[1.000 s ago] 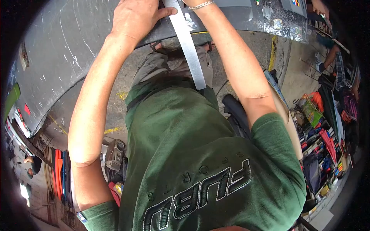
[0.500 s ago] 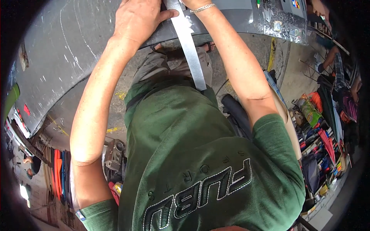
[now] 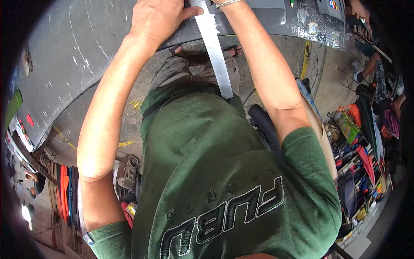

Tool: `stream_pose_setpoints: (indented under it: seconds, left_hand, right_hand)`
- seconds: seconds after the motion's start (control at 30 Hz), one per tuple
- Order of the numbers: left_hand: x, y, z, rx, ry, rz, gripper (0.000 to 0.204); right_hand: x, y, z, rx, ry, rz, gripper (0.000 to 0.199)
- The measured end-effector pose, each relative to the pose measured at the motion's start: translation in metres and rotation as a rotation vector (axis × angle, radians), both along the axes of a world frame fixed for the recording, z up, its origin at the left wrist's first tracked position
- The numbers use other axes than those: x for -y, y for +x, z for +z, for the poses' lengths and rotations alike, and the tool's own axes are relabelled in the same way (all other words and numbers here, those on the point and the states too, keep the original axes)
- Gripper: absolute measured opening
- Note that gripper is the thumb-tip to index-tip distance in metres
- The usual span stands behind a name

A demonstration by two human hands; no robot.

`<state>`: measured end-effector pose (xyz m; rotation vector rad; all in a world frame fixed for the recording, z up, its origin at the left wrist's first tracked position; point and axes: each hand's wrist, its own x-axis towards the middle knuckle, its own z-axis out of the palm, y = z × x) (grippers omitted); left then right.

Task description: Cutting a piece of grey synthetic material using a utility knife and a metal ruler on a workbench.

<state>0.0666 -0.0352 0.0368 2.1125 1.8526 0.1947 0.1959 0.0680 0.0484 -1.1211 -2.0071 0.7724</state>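
A long flat metal ruler (image 3: 214, 56) lies across the edge of the dark worktable (image 3: 47, 64), its near end jutting out over the floor toward my green shirt. My left hand (image 3: 160, 16) is at the top of the picture on the ruler's left side, with its thumb laid over the metal. Its other fingers run past the upper edge of the view. Of my right hand, little shows beyond the wrist with a chain bracelet (image 3: 228, 3), just right of the ruler; its fingers are out of the picture.
The worktable's right part is covered with clear film (image 3: 321, 28), and a green pencil (image 3: 292, 3) lies near it. Stacked coloured cloth and tools (image 3: 358, 159) fill the right side. Rolls of material (image 3: 64, 190) stand at left. Other people are at the right and left rims.
The ruler and both hands have shifted slightly up, away from me. The ruler's near end sits a little higher and more to the right.
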Motion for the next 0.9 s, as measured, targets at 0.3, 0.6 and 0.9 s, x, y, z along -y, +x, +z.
stream_pose_setpoints:
  seconds: [0.3,0.6,0.9]
  left_hand:
    - [0.004,-0.008,0.009,0.479,0.09,-0.08,0.078]
    - [-0.018,0.007,0.001,-0.082,0.134,-0.012,0.084]
    - [0.007,0.014,0.0,-0.012,0.034,0.043,0.088]
  right_hand:
    - [0.004,-0.015,0.002,-0.594,-0.852,-0.186,0.058]
    - [0.005,0.074,0.086,-0.27,-0.193,-0.034,0.047]
    - [0.078,0.204,0.081,-0.95,-0.652,-0.305,0.041]
